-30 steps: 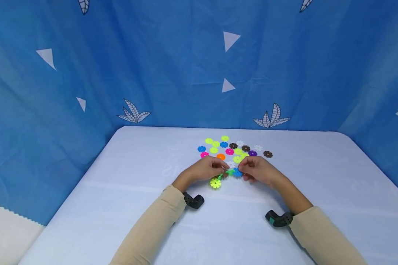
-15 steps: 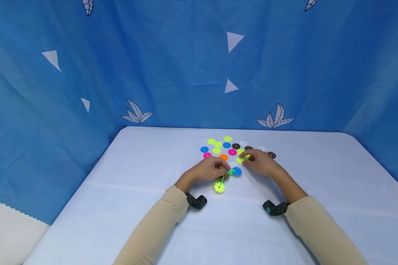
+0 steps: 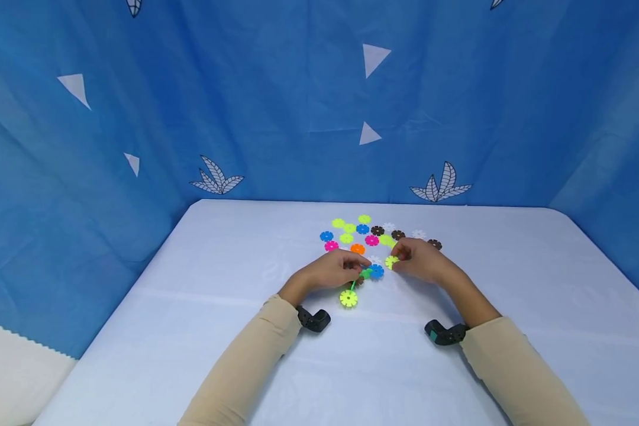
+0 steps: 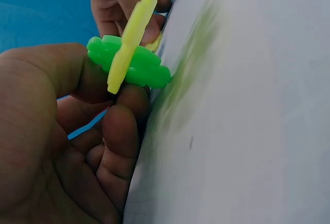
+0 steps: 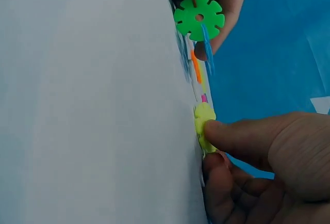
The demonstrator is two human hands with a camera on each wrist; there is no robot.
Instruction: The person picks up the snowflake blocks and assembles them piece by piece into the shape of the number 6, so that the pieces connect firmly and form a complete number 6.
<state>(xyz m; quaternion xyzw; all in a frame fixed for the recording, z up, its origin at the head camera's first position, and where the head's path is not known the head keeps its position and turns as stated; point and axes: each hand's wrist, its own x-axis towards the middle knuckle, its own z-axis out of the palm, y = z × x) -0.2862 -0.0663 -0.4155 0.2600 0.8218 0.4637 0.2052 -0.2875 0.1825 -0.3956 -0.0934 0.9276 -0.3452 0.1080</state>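
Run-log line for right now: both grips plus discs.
left grip: holds joined discs | right grip: pinches yellow disc, apart from joined discs | loose discs: spread on white tabletop

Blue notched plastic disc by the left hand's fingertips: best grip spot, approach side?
Probably pinch its right rim, coming from the right. The blue disc appears slotted into a green notched plastic disc on its left, and the left hand takes up that side; its right rim juts free. It shows thin and edge-on in the right wrist view, so a pinch across its two faces should fit.
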